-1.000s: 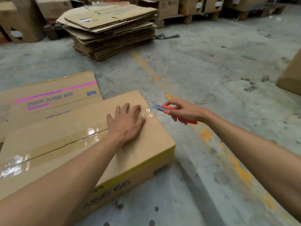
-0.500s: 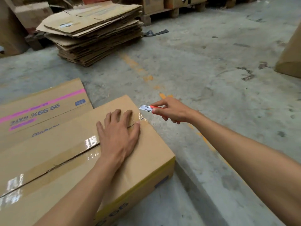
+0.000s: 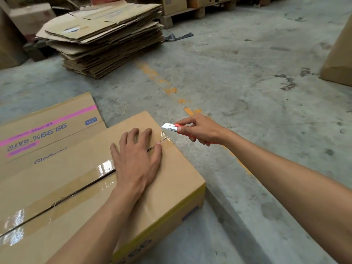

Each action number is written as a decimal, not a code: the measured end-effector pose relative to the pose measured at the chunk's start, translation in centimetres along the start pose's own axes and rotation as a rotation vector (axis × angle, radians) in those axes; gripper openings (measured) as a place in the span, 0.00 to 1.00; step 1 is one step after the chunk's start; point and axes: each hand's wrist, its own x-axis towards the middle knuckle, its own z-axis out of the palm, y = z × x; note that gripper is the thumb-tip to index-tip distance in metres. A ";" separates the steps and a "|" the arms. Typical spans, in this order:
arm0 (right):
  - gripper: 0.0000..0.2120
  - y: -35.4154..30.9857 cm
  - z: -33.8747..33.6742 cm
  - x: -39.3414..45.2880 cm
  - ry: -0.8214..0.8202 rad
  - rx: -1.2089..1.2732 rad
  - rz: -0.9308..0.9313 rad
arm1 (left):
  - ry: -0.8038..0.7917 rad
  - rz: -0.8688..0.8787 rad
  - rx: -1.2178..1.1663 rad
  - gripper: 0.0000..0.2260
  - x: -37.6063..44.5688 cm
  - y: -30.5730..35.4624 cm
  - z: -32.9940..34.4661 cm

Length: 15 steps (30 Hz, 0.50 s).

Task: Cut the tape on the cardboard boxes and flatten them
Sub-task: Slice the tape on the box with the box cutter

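head view: right hand [image 3: 202, 130] hides most of the cutter [image 3: 172, 127].

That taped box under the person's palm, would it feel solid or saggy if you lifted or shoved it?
Probably somewhat soft on top: the cardboard box shows creases near the left hand pressing it. Its flat, wide shape makes tipping unlikely. The glossy tape along the seam may feel slippery, while the bare cardboard likely grips. Its weight cannot be judged.
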 end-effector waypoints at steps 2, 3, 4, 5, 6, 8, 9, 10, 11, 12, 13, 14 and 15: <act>0.14 -0.2 0.0 0.0 -0.010 -0.003 -0.004 | 0.003 -0.003 0.000 0.24 0.0 0.0 0.0; 0.14 -0.3 0.0 -0.1 -0.012 -0.004 -0.003 | 0.003 -0.003 0.000 0.24 0.0 0.0 0.0; 0.14 -0.4 0.0 -0.1 -0.011 -0.007 -0.002 | 0.004 -0.004 -0.002 0.24 0.0 0.1 -0.1; 0.14 -0.5 -0.1 -0.2 -0.012 -0.014 -0.001 | 0.003 -0.005 -0.003 0.24 0.0 0.1 -0.1; 0.14 -0.6 -0.2 -0.2 -0.014 -0.024 0.002 | 0.001 -0.005 0.000 0.24 0.0 0.1 -0.1; 0.14 -1.0 -0.7 -0.1 -0.022 -0.051 0.007 | -0.007 -0.002 0.011 0.24 0.0 0.1 -0.1; 0.14 -1.2 -0.8 -0.1 -0.030 -0.064 0.010 | -0.010 -0.002 0.013 0.24 0.0 0.1 -0.1; 0.14 -1.3 -1.0 -0.1 -0.044 -0.069 0.016 | -0.011 -0.004 0.011 0.24 -0.1 0.1 -0.1; 0.14 -1.4 -1.0 -0.1 -0.062 -0.058 0.028 | -0.010 -0.008 0.010 0.24 -0.1 0.1 -0.1; 0.14 -1.4 -1.1 -0.1 -0.081 -0.033 0.044 | -0.008 -0.011 0.011 0.24 -0.1 0.1 -0.1; 0.14 -1.3 -1.0 -0.2 -0.096 -0.004 0.057 | -0.008 -0.013 0.012 0.24 -0.1 0.1 -0.1; 0.14 -1.2 -0.9 -0.3 -0.106 0.018 0.066 | -0.009 -0.014 0.011 0.23 -0.1 0.1 -0.1; 0.14 -1.1 -0.9 -0.3 -0.113 0.032 0.072 | -0.011 -0.015 0.009 0.23 -0.1 0.1 0.0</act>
